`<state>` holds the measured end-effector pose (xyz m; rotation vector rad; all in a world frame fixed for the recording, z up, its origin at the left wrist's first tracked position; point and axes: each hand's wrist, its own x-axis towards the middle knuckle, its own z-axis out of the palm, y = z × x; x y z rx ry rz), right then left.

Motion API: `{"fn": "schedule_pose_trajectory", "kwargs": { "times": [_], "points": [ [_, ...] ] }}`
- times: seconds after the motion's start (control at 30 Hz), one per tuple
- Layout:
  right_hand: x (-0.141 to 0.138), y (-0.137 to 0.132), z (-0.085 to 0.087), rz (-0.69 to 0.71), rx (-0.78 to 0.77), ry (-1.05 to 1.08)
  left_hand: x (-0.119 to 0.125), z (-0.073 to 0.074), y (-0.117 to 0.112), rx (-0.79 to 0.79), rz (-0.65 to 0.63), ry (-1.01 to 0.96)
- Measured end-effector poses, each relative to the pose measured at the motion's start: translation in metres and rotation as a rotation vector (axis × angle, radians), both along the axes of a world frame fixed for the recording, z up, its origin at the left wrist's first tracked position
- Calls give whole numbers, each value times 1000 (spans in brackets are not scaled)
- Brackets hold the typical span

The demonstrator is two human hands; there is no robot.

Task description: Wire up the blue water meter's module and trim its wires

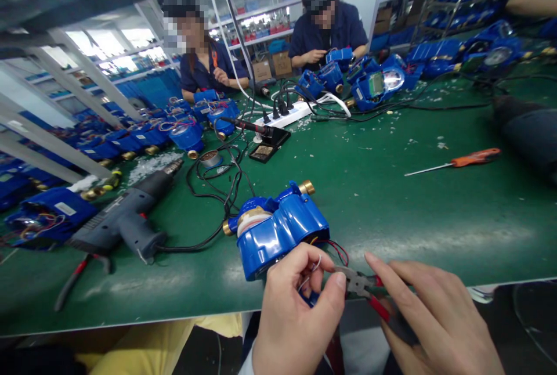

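My left hand (300, 311) is closed, with its thumb and fingertips pinching a thin white wire (318, 263). In my right hand (439, 311) are cutting pliers (355, 283) with red and black handles, their jaws close to my left thumb and fingertips. The wire's end by the jaws is hidden. Just beyond my left hand a blue water meter (282, 230) with brass ends lies tilted on the green bench. Red and dark wires (339, 250) come out from its near side.
A heat gun (126, 212) lies at left, above another pair of red-handled pliers (73, 282). A soldering iron (246, 125) rests on its stand near a power strip (287, 119). An orange screwdriver (474, 158) lies right. Several blue meters (378, 87) and two co-workers (326, 32) are beyond.
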<state>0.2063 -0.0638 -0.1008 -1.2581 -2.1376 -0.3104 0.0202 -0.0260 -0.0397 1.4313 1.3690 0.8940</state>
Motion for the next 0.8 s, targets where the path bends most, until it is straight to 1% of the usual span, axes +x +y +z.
{"fn": "schedule_pose_trajectory", "kwargs": {
  "times": [0.13,0.23,0.3,0.37,0.43,0.5,0.57,0.67,0.8],
  "points": [
    [6,0,2,-26,34,4,-2,2,3,-24,-47,-7],
    [9,-1,5,-114,29,151,-3,-1,4,-49,-48,-23],
    [11,-1,6,-146,-27,284,-2,-3,3,-72,-35,-22],
    [10,-2,7,-134,-108,361,-1,-6,3,-66,-31,2],
    [9,-2,7,-117,-172,371,-2,-7,3,1,-46,44],
    [6,-2,7,-115,-201,355,-3,-7,2,81,-77,64],
    [2,-1,8,-96,-203,347,-5,-8,2,122,-101,44],
    [-3,-2,11,-43,-231,331,-7,-9,1,98,-94,-17],
    [-8,-3,13,4,-322,330,-8,-12,0,43,-58,-59]
  ]
}}
